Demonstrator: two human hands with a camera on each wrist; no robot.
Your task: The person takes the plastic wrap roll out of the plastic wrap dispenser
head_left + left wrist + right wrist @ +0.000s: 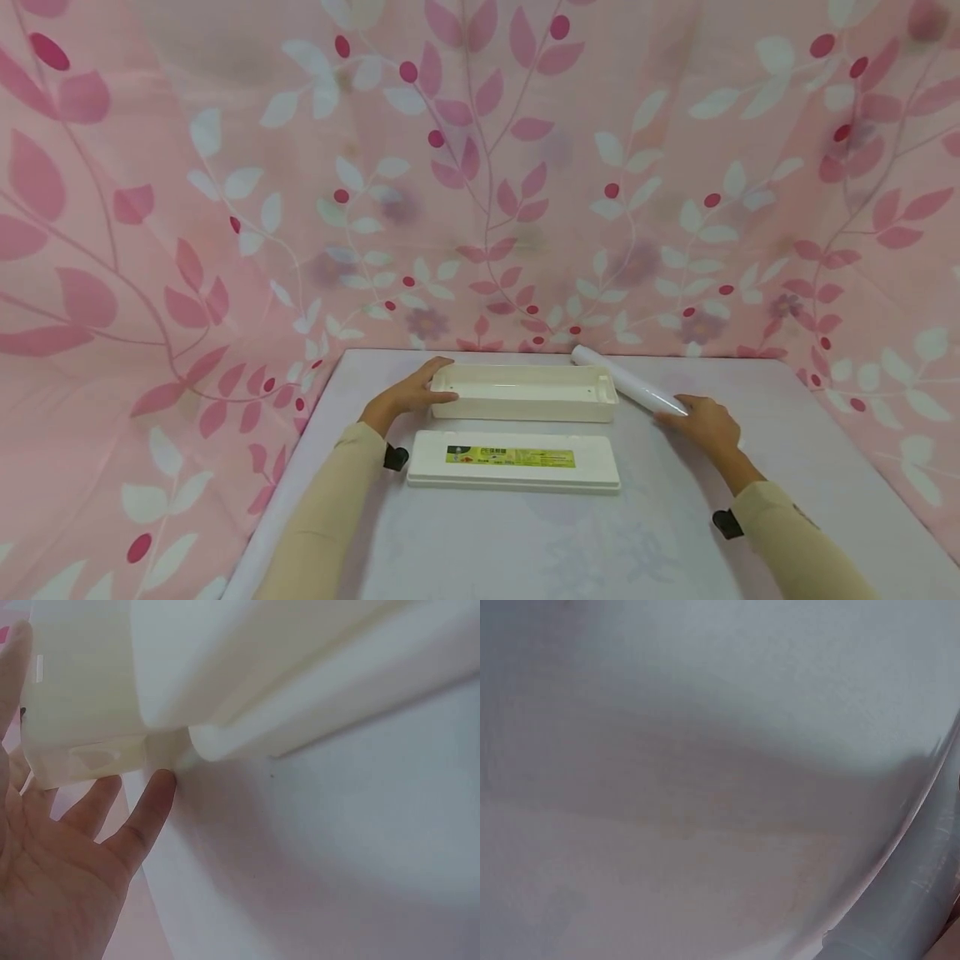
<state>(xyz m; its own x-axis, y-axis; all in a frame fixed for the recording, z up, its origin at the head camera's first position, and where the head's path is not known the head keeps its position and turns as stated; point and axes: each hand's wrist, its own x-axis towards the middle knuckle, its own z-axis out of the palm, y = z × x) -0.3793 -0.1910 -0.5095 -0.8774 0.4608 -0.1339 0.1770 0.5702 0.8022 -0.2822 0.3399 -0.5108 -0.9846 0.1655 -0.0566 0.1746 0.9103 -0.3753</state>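
Observation:
An open, long cream plastic box (525, 410) stands near the table's back edge. My left hand (411, 393) grips its left end, thumb along the front rim and fingers around the back corner. In the left wrist view, fingertips (161, 784) reach beneath the box end (82, 682). A matching white lid (517, 477) with a yellow-green label lies in front of the box. To the right, my right hand (705, 425) holds the near end of a shiny white roll of cling film (626, 382), slanting back past the box's right end. Part of the roll (892, 922) shows at the right wrist view's lower right corner.
A white cloth covers the table (480, 550). Pink leaf-patterned fabric (480, 208) hangs behind and along both sides of the table. A small black device (727, 523) sits at the right wrist, another (395, 457) at the left.

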